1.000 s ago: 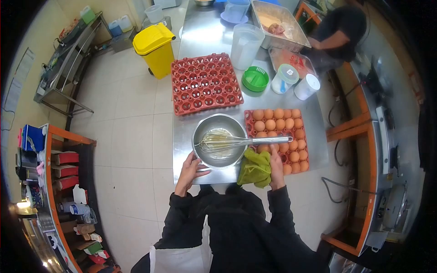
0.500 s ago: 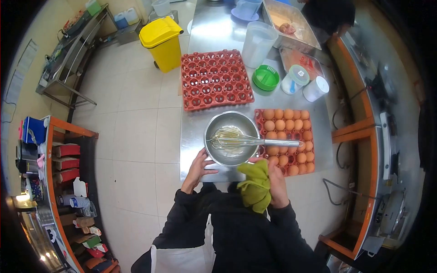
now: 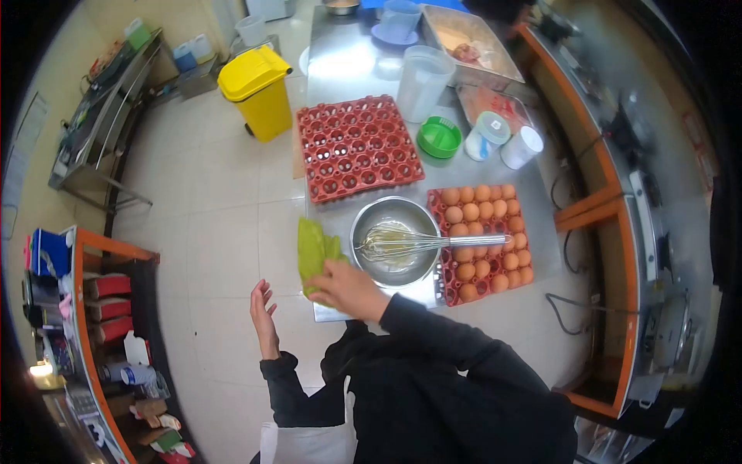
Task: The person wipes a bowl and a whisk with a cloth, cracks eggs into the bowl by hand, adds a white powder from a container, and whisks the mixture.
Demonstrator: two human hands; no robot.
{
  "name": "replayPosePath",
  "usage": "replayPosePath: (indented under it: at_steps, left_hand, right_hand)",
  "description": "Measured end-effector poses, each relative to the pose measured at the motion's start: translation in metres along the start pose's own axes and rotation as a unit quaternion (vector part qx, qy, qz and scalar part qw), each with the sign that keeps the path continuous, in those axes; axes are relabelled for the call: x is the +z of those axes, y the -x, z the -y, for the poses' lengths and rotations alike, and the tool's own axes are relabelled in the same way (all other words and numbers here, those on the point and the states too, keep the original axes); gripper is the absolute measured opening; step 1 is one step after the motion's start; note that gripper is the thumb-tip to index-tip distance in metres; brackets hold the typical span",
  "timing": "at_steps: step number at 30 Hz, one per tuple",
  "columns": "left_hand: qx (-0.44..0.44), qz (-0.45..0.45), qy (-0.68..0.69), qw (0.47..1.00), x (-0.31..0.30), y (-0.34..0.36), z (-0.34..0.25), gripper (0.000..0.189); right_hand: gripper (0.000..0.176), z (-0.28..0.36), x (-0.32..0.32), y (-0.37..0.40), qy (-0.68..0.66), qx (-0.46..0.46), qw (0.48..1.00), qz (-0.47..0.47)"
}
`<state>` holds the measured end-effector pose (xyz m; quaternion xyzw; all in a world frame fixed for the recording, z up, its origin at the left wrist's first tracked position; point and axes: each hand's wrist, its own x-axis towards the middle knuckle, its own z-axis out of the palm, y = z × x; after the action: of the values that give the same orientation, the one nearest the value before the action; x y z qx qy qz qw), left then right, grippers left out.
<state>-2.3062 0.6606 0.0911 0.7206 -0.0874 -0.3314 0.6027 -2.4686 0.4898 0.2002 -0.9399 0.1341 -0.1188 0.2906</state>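
Note:
My right hand (image 3: 349, 289) reaches across to the left and grips a green cloth (image 3: 315, 251) at the left edge of the steel table (image 3: 328, 312). My left hand (image 3: 264, 311) is raised off the table's left side, fingers apart and holding nothing. Just right of the cloth stands a steel bowl (image 3: 362, 267) with some liquid inside. A wire whisk (image 3: 471, 240) rests in it, its handle lying over the red tray of brown eggs (image 3: 466, 271).
Red egg trays (image 3: 359, 147) are stacked behind the bowl. Farther back stand a green dish (image 3: 439, 138), a clear pitcher (image 3: 425, 81), two tubs (image 3: 522, 147) and a metal pan (image 3: 506, 71). A yellow bin (image 3: 267, 100) is on the floor.
My right hand has carried the cloth from the front right of the bowl to its left. My left hand has moved away from the bowl, out to the left.

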Motion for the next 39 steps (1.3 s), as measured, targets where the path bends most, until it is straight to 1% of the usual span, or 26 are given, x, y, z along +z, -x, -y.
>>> replayPosePath:
  at_steps: [1,2,3,5,6,8,9,10,11,12,13,14,15,16,19,20,22,23,24,26,28,30,32,34,36,39]
  left_hand:
    - [0.029,-0.016,-0.051,0.998,0.001,0.002,0.0,0.057]
    - [0.12,0.013,-0.111,0.986,-0.002,-0.015,0.03,0.05]
    - [0.172,0.036,-0.194,0.965,0.008,-0.013,0.03,0.051]
    - [0.271,0.075,-0.352,0.893,0.047,0.007,0.026,0.053]
    - [0.278,0.093,-0.403,0.867,0.064,0.018,0.031,0.056]
    - [0.291,0.124,-0.503,0.804,0.093,0.033,0.045,0.061]
    - [0.289,0.135,-0.52,0.792,0.096,0.036,0.038,0.064]
    - [0.286,0.146,-0.537,0.78,0.099,0.041,0.027,0.066]
    - [0.281,0.157,-0.554,0.768,0.104,0.048,0.022,0.069]
    - [0.28,0.164,-0.555,0.766,0.104,0.049,0.023,0.07]
    - [0.241,0.177,-0.549,0.781,0.102,0.054,0.012,0.07]
    - [0.204,0.187,-0.542,0.793,0.096,0.061,-0.012,0.069]
    - [0.175,0.185,-0.537,0.805,0.101,0.057,-0.032,0.069]
    - [0.187,0.164,-0.553,0.795,0.091,0.049,-0.031,0.068]
    - [0.216,0.021,-0.525,0.823,0.088,0.031,-0.066,0.062]
    - [0.253,-0.004,-0.506,0.825,0.096,0.029,-0.083,0.06]
    - [0.325,-0.052,-0.466,0.821,0.117,0.018,-0.126,0.056]
    - [0.345,-0.049,-0.457,0.818,0.131,0.014,-0.143,0.053]
    - [0.365,-0.046,-0.449,0.814,0.148,0.013,-0.159,0.051]
    - [0.411,-0.025,-0.417,0.81,0.18,0.005,-0.183,0.046]
    - [0.457,0.012,-0.364,0.811,0.212,-0.011,-0.193,0.041]
    - [0.457,0.09,-0.269,0.843,0.244,-0.039,-0.191,0.034]
    - [0.432,0.165,-0.24,0.853,0.28,-0.072,-0.182,0.027]
    - [0.455,0.237,-0.258,0.818,0.32,-0.091,-0.187,0.026]
    - [0.442,0.276,-0.35,0.779,0.364,-0.108,-0.183,0.034]
    - [0.44,0.244,-0.474,0.723,0.42,-0.123,-0.167,0.046]
  right_hand:
    - [0.024,-0.012,0.031,0.021,0.075,0.03,0.996,0.026]
    - [0.024,-0.023,0.063,0.043,0.148,0.059,0.986,0.053]
    - [0.029,-0.029,0.086,0.061,0.147,0.116,0.979,0.081]
    - [0.043,-0.017,0.066,0.073,0.086,0.13,0.979,0.132]
    - [0.042,-0.012,0.04,0.075,0.016,0.116,0.979,0.167]
    - [0.041,-0.006,-0.037,0.067,-0.126,0.083,0.962,0.228]
    - [0.043,-0.006,-0.082,0.058,-0.186,0.106,0.952,0.218]
    - [0.041,-0.029,-0.095,0.075,-0.287,0.14,0.946,0.066]
    - [0.036,-0.04,-0.144,0.074,-0.181,0.157,0.971,0.024]
    - [0.031,-0.063,-0.178,0.074,-0.118,0.157,0.975,-0.1]
    - [0.03,-0.078,-0.219,0.071,-0.132,0.261,0.945,-0.147]
    - [0.03,-0.12,-0.245,0.077,0.012,0.221,0.951,-0.215]
    - [0.032,-0.204,-0.283,0.084,0.023,0.263,0.915,-0.305]
    - [0.041,-0.233,-0.302,0.085,0.074,0.27,0.915,-0.29]
    - [0.07,-0.311,-0.326,0.065,0.21,0.267,0.907,-0.25]
    - [0.08,-0.334,-0.326,0.058,0.251,0.262,0.901,-0.237]
    - [0.092,-0.357,-0.323,0.043,0.299,0.292,0.888,-0.191]
    - [0.097,-0.37,-0.319,0.035,0.322,0.306,0.88,-0.168]
    - [0.097,-0.409,-0.313,0.033,0.243,0.319,0.907,-0.13]
    - [0.098,-0.391,-0.307,0.029,0.245,0.354,0.892,-0.137]
    - [0.101,-0.371,-0.296,0.033,0.239,0.39,0.878,-0.141]
    - [0.102,-0.36,-0.287,0.038,0.246,0.376,0.888,-0.092]
    - [0.106,-0.337,-0.283,0.043,0.242,0.342,0.907,-0.035]
    - [0.106,-0.329,-0.274,0.046,0.168,0.283,0.943,-0.049]
    - [0.105,-0.325,-0.267,0.046,0.111,0.225,0.966,-0.064]
    - [0.098,-0.317,-0.259,0.041,0.043,0.156,0.983,-0.085]
